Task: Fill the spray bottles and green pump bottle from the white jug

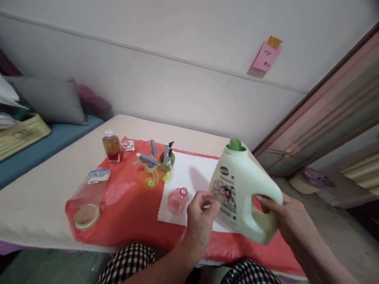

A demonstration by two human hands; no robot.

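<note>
My right hand [284, 213] grips the handle of a large pale-green jug [251, 181], held tilted above the table with its green spout [236, 144] uppermost. The jug has a printed label on its near-left side. My left hand [202, 211] is beside the label, its fingers curled in towards the thumb; what they hold, if anything, is hidden. Just left of that hand, a clear pink bottle [177, 202] with an uncapped mouth is on a white cloth [189, 169]. Several small spray bottles with grey trigger heads, including a yellow one [151, 178], stand farther left.
A red plastic sheet [127, 213] covers part of the beige-topped table. On the left are an amber bottle [112, 148] with a white cap, a clear plastic bag [94, 185] and a round lidded container [87, 217]. A white wall [166, 90] runs behind.
</note>
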